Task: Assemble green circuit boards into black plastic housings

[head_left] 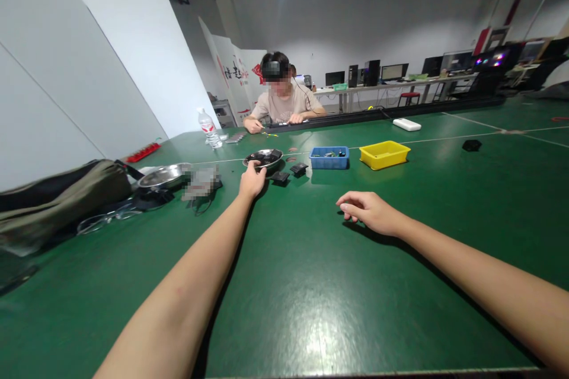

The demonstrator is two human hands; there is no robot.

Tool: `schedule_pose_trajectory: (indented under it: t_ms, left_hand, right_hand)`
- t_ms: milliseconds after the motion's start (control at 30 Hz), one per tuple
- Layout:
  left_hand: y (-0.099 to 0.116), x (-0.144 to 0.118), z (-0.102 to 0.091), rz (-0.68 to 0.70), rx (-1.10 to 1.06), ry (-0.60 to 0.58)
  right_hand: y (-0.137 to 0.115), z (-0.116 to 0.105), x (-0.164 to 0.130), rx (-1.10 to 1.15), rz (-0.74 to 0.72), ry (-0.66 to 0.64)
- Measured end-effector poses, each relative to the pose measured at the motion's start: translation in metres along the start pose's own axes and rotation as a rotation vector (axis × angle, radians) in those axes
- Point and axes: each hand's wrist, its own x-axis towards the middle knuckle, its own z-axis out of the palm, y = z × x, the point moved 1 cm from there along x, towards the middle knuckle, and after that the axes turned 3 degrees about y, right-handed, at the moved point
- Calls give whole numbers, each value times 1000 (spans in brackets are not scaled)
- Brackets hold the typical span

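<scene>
My left hand is at the near left rim of a round metal bowl, fingers over the edge and thumb to the right. Dark pieces lie in the bowl. Just right of this hand, two black plastic parts rest on the green table. My right hand hovers low over the tabletop, fingers loosely bent and apart, with nothing in it. Beyond it stand a blue bin with small parts inside and a yellow bin.
On the left are a bag, another metal dish, glasses and a water bottle. Across the table sits a person working with their hands. A white device and a black part lie at right.
</scene>
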Motion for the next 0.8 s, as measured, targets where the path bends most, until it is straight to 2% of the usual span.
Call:
schedule_pose_trajectory:
  t_ms: [100,300,533,633,800]
  left_hand:
    - [-6,5,-5,-71,70,17]
    - [-11,7,-7,-108,101,27]
    - [-6,-2,-14,-87,66,154]
    - [1,-12,-18,-18,40,214]
    - [20,-40,-17,157,3,221]
  right_hand:
    - [0,0,0,-17,-4,-1]
    - [0,0,1,-61,-40,11]
    - [-2,-1,-1,-172,-95,14]
    - [-5,-2,-3,-255,-165,96]
    - [-13,-5,-7,-327,-354,366]
